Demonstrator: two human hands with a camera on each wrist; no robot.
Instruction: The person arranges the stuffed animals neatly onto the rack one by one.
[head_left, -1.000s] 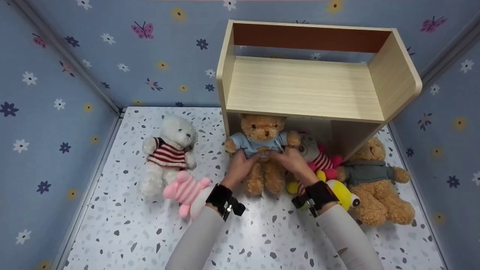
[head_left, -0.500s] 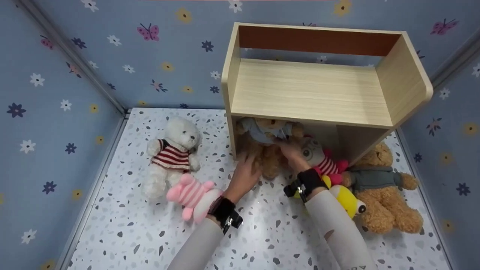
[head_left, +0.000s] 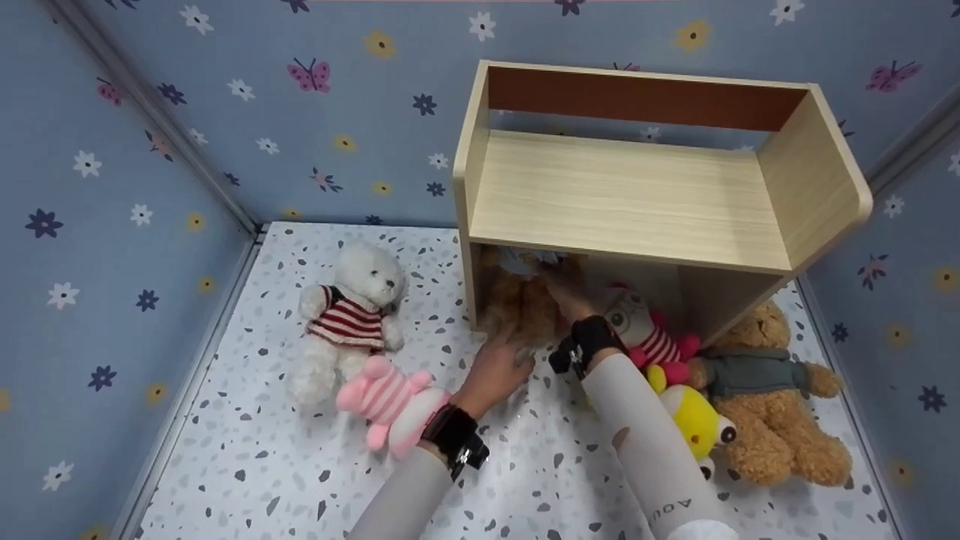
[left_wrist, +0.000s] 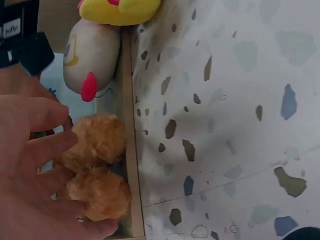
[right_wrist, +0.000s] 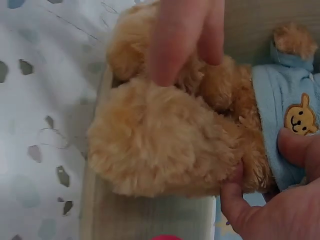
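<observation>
And here's the right hand [head_left: 566,292], grasping the brown, fluffy plush teddy bear [right_wrist: 185,132] at the waist: thumb on the front of its pale-blue fabric shirt [right_wrist: 280,90], a finger at the hip, the rest hidden. The left hand [head_left: 496,375] grips nothing, fingers spread just in front of that hold, over the furry feet; touching or not, hard to call!

The bear is in the lower bay of the pale, wood-grain, two-tier shelf [head_left: 630,195], its head out of sight behind the upper board, its feet by the front edge. Good handling here, I'd judge, means a low, level push from the hip, so the head clears that board above the grip. Left fingers should take both feet together, evenly, or the soft body may twist.

Watch the right flank! The grey-white, round-headed plush toy in pink stripes [head_left: 634,319] sits just beside the grip; a wide elbow could knock it. And the thumb wants to lift before the hand withdraws, lest the shirt drag.
</observation>
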